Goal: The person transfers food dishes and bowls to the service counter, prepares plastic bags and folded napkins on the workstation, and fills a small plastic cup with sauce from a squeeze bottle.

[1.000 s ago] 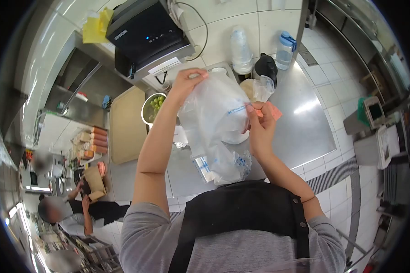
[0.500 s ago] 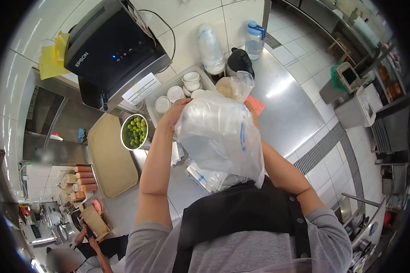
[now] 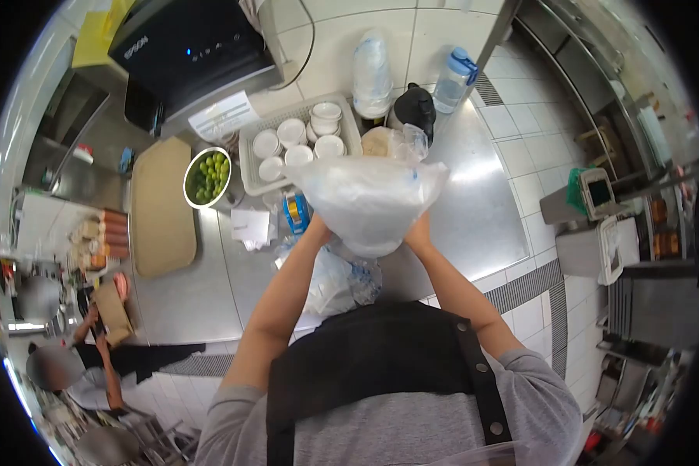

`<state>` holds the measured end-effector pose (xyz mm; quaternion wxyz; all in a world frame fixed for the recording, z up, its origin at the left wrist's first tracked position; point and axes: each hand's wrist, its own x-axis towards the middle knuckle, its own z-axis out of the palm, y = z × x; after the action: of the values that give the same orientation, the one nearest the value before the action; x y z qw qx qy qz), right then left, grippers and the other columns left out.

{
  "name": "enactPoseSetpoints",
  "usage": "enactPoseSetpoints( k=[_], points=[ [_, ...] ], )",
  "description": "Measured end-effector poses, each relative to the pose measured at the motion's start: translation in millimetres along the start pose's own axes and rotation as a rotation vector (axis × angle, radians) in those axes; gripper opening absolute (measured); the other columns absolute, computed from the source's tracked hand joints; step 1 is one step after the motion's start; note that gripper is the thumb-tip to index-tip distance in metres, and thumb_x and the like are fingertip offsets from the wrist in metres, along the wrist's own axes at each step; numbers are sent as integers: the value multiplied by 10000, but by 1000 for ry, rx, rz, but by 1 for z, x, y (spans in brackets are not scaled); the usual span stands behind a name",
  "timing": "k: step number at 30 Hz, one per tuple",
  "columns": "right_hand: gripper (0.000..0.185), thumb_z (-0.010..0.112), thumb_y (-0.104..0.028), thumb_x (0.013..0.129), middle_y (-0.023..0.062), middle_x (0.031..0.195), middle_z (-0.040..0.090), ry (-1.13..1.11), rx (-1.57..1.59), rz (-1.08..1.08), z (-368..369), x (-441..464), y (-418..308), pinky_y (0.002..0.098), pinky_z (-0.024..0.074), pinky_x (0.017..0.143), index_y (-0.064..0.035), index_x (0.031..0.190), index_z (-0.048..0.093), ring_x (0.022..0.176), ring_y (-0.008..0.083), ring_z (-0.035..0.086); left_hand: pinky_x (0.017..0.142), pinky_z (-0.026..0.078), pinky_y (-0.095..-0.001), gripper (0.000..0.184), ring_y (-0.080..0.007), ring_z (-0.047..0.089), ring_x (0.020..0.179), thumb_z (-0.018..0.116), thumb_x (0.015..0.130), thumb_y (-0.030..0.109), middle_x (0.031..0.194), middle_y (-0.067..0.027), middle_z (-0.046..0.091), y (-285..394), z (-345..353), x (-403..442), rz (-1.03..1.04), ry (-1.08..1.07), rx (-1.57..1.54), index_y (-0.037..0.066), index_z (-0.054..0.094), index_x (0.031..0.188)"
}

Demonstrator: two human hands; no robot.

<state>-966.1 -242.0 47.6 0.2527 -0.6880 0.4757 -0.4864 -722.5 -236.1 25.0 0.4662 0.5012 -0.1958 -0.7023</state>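
The translucent plastic bag (image 3: 369,203) is held above the counter (image 3: 481,190), between the left hand (image 3: 322,228) and the right hand (image 3: 419,232). Both hands are at its lower sides; the film hides most of their fingers, so whether they pinch or lie spread cannot be told. As judged, opening out is done: the bag bulges, wide above, tapering below. No knot or seal is visible; contents, and hence any remaining work, cannot be established. The film is thin, glossy, creased, with blue marks. Below lie crumpled plastic bags (image 3: 334,286). Beyond stand a perforated plastic basket (image 3: 245,167) of round white tubs (image 3: 291,133) and a smooth-rimmed bowl (image 3: 188,165) of glossy green fruit (image 3: 210,177).
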Motion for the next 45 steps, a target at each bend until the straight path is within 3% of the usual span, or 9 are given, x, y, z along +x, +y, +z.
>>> enactPoseSetpoints(
  k=[6, 7, 12, 19, 24, 28, 34, 40, 45],
  points=[
    [395, 656, -139, 842, 138, 1135, 654, -48, 186, -35, 12, 3, 46, 375, 510, 836, 6, 1196, 557, 1007, 265, 640, 1019, 421, -394, 462, -243, 529, 1198, 519, 979, 260, 1357, -107, 534, -59, -37, 36, 652, 26, 890, 60, 445, 1389],
    [375, 640, -135, 861, 138, 1126, 655, -53, 420, 274, 17, 2, 54, 369, 514, 824, 15, 1195, 558, 998, 264, 642, 1021, 422, -394, 456, -244, 530, 1200, 517, 980, 252, 1355, -106, 536, -60, -30, 36, 714, 42, 934, 58, 446, 1387],
    [319, 569, -94, 928, 162, 1130, 641, -301, 801, 1135, -3, 28, 47, 324, 528, 799, 59, 1206, 541, 987, 211, 641, 1027, 429, -392, 431, -247, 532, 1210, 509, 984, 215, 1346, -99, 547, -16, 30, 4, 100, 41, 101, 52, 452, 1379],
    [322, 515, -86, 972, 81, 1242, 579, -168, 1149, 1110, -74, -24, -33, 433, 484, 919, -105, 1293, 507, 1119, 222, 567, 1019, 425, -382, 373, -222, 565, 1161, 532, 954, 133, 1297, -78, 582, -2, 53, -95, 229, -42, -452, 70, 493, 1320],
    [213, 482, -19, 958, 1, 1093, 595, -175, 1179, 1082, -73, -43, -75, 291, 431, 692, -109, 1140, 543, 924, 125, 548, 808, 521, -389, 293, -229, 611, 1059, 493, 966, 94, 1226, -78, 601, -53, 55, -127, 279, 134, -164, 62, 532, 1255],
    [350, 510, 14, 916, -12, 1189, 587, -256, 1238, 1074, -71, -64, -37, 310, 447, 772, -107, 1241, 560, 1032, 126, 541, 749, 530, -387, 304, -231, 615, 1006, 488, 948, 86, 1181, -78, 605, -57, 69, -142, 60, 193, 78, 69, 536, 1248],
    [60, 517, -26, 973, 29, 838, 576, -337, 824, 664, -63, -88, -2, 243, 321, 495, -34, 1031, 527, 560, 88, 430, 707, 554, -306, 476, -206, 580, 943, 556, 909, 57, 1297, -86, 461, -81, 58, -134, 23, 85, -187, 83, 404, 1359],
    [117, 454, -3, 993, 52, 827, 561, -294, 587, 587, -51, -64, -11, 238, 396, 514, -10, 1110, 452, 605, 95, 487, 783, 563, -345, 714, -262, 540, 1070, 738, 741, -18, 1397, -136, 235, -64, 68, -107, 487, 21, 380, 48, 397, 1365],
    [235, 538, -76, 946, 107, 923, 607, -548, 285, 606, -66, -30, 2, 269, 485, 587, 24, 1150, 480, 706, 132, 574, 833, 551, -366, 719, -320, 558, 1080, 764, 713, 14, 1340, -239, 346, -37, 65, -95, 576, 127, 934, 55, 452, 1359]
  ],
)
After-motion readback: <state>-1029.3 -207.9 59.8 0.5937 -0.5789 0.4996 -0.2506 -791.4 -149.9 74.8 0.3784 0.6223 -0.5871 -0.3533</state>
